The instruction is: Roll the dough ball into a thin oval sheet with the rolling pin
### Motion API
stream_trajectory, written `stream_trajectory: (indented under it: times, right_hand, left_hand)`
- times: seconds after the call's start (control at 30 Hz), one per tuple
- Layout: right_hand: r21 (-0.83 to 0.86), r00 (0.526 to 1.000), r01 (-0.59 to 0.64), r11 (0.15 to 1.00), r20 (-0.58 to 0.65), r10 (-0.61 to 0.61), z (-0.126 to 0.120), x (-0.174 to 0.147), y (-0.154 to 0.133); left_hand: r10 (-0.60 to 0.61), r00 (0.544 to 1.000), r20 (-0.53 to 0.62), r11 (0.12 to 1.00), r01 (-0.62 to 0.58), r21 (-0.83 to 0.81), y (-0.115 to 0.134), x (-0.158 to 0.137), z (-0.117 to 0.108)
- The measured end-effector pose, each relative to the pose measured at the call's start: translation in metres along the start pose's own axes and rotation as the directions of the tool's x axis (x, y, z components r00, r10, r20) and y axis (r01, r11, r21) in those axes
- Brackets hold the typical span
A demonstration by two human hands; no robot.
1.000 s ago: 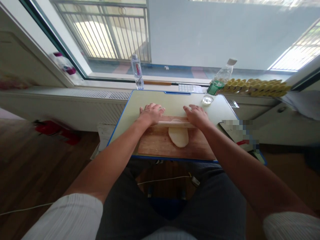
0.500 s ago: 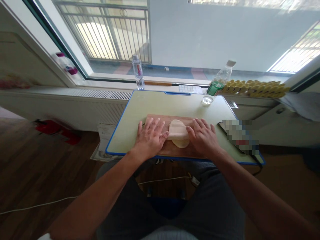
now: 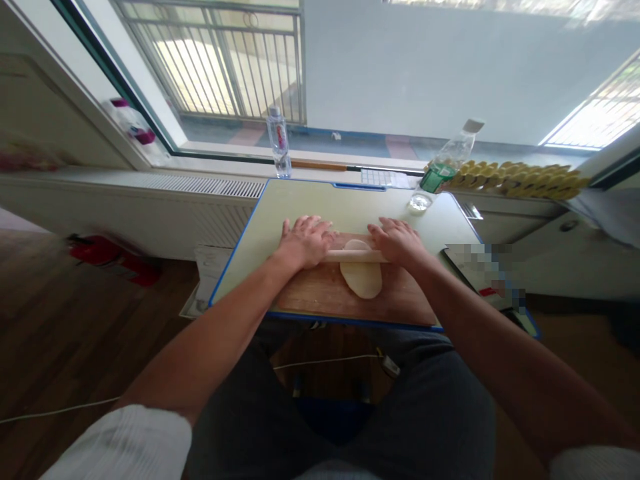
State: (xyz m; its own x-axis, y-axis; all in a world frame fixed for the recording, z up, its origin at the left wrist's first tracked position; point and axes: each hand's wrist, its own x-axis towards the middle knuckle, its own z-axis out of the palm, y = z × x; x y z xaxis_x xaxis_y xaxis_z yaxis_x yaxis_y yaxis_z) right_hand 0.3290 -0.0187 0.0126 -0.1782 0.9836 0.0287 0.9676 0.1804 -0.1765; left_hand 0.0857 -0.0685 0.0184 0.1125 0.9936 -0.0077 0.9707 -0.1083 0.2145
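A pale rolling pin [image 3: 354, 256] lies crosswise over a flattened oval of dough [image 3: 364, 280] on a wooden board [image 3: 320, 293]. My left hand [image 3: 307, 241] presses its palm on the pin's left part, fingers stretched forward and spread past it. On the other side, my right hand [image 3: 397, 240] lies over the right part of the pin in the same way, fingers extended and not wrapped round it. Both ends of the pin are hidden under the hands. Most of the dough shows on the near side of the pin, with a smaller piece beyond it.
The board rests on a small light-green table [image 3: 250, 247] with a blue edge. A green-labelled bottle [image 3: 437, 175] stands at its back right, and a partly blurred flat dark-edged object [image 3: 463, 263] lies on the right. Another bottle [image 3: 280, 143] is by the window. A red fire extinguisher [image 3: 115, 259] lies left.
Both hands have moved forward, away from me, with the rolling pin. More dough now shows on the near side, and it looks longer. The front of the board is uncovered.
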Motion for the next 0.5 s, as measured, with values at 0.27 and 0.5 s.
stream_trajectory:
  times: [0.27,0.5]
  right_hand:
    - [0.116,0.989,-0.126,0.985,-0.060,0.133,-0.007,0.034,-0.009]
    - [0.030,0.996,-0.076,0.997,-0.043,0.078,-0.006,0.027,-0.010]
  left_hand:
    - [-0.045,0.985,-0.164,0.999,0.043,-0.019,-0.003,0.029,-0.009]
    - [-0.051,0.987,-0.153,0.998,0.045,-0.042,-0.003,0.021,-0.005]
